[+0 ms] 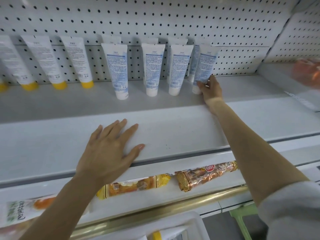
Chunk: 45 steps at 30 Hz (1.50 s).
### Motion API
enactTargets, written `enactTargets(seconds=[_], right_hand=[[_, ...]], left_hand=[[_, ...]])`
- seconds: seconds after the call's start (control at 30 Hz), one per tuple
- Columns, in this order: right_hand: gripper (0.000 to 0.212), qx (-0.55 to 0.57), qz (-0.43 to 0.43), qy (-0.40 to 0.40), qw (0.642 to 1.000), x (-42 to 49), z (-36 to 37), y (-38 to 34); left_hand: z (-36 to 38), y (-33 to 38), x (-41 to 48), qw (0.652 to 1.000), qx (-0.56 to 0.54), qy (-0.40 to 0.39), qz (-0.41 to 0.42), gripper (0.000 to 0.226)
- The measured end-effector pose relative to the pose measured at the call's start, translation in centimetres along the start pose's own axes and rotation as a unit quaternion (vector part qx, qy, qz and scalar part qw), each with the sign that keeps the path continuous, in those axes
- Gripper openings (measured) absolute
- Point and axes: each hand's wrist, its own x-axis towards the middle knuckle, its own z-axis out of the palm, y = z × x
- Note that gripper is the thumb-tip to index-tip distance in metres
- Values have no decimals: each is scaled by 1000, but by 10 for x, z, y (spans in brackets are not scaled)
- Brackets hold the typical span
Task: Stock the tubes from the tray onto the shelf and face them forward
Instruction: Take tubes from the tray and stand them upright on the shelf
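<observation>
White tubes stand cap-down in a row on the white shelf, leaning toward the pegboard with their printed backs toward me. Those at left have yellow caps; those at right have white caps and blue print. My right hand grips the lower part of the rightmost blue-print tube, which stands on the shelf. My left hand rests flat, fingers spread, on the shelf's front ledge. The white tray shows at the bottom edge with a yellow cap in it.
Snack packets lie on the lower shelf behind a brass rail. An orange package sits blurred at the shelf's right end. A green frame stands at the lower right.
</observation>
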Motion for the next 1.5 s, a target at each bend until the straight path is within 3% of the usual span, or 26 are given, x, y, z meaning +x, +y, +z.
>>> enactTargets(seconds=[0.2, 0.37, 0.5, 0.63, 0.73, 0.83, 0.9, 1.03, 1.17, 1.23, 1.33, 1.5], right_hand=[[36, -3, 23, 8, 1000, 0, 0, 0], [59, 23, 49, 12, 998, -27, -10, -7], [60, -113, -27, -48, 992, -84, -32, -21], [62, -295, -147, -163, 930, -153, -48, -42], [69, -411, -169, -247, 861, -206, -61, -56], [74, -468, -185, -303, 809, -258, -71, -67], [77, -477, -202, -319, 794, -290, -76, -71], [86, -413, -198, -323, 828, -363, -73, -50], [80, -348, -91, -361, 860, -462, -56, 14], [76, -342, 1, -422, 840, -506, -48, 47], [77, -338, 94, -483, 802, -553, -39, 87], [70, -285, 182, -526, 780, -582, -29, 124]], left_hand=[[0, 1, 0, 1000, -4, 3, -1, 76], [-2, 4, 1, 1000, -6, -3, -10, 79], [-5, 7, 0, 1000, -5, -5, -14, 84], [0, 5, 2, 1000, 22, -8, -10, 69], [-1, 7, -2, 999, 33, 12, 9, 63], [-3, 19, -35, 998, -19, 46, 43, 63], [-2, 31, -78, 991, -73, 93, 62, 62], [26, 41, -183, 979, -151, 135, 21, 52], [92, 21, -292, 986, -136, -23, -93, 64], [121, 11, -339, 969, -142, -119, -162, 68], [150, 5, -389, 909, -198, -234, -281, 71], [165, 16, -428, 794, -347, -263, -424, 62]])
